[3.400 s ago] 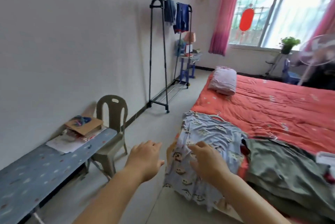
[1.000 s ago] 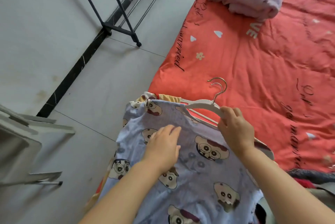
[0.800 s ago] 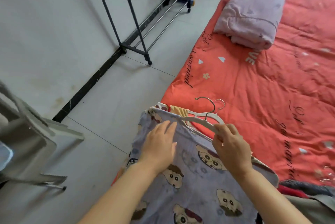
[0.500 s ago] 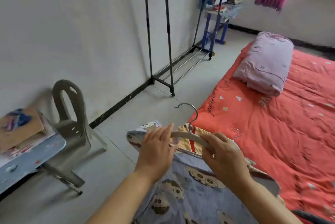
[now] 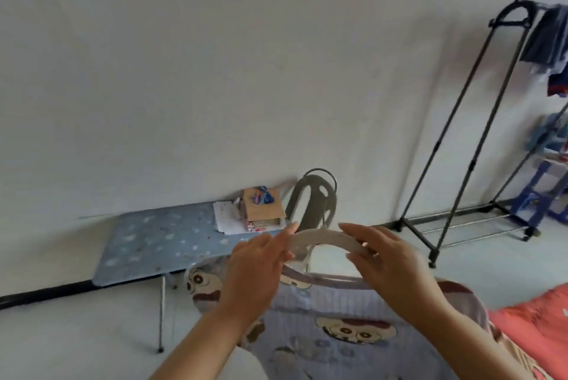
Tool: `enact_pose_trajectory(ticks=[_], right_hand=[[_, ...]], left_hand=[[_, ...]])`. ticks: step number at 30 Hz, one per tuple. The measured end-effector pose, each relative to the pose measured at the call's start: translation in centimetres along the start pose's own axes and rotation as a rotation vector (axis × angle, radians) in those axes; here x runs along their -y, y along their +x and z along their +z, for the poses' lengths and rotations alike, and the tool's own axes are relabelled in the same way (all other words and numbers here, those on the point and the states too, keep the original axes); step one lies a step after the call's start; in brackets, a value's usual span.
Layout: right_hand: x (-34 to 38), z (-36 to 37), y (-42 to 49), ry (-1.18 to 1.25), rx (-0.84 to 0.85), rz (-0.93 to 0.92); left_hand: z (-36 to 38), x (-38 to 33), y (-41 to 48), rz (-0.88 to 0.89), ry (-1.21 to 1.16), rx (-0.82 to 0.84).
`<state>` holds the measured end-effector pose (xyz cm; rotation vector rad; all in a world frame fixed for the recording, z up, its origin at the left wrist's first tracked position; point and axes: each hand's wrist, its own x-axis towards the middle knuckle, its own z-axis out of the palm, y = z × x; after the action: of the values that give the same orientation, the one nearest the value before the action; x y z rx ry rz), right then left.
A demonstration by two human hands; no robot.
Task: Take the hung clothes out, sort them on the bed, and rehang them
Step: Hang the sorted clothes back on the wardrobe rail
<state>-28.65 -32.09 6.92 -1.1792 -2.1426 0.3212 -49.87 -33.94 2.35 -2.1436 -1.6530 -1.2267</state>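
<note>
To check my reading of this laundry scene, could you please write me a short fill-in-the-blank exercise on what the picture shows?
1. The left hand and the right hand both grip the white ____ that carries the cartoon-print shirt.
2. In the picture, the black clothes rack stands to the ____ of the grey chair.
3. The cardboard box lies on the blue ____.
Missing words: hanger; right; table.
</note>
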Motion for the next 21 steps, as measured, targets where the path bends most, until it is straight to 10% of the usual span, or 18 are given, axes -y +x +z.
enact_pose_trajectory(ticks=[21], right_hand=[[41.8, 28.5, 19.7, 0.271, -0.061, -1.150]], left_hand=[[-41.7, 24.8, -13.0, -0.516, 0.759, -0.476]])
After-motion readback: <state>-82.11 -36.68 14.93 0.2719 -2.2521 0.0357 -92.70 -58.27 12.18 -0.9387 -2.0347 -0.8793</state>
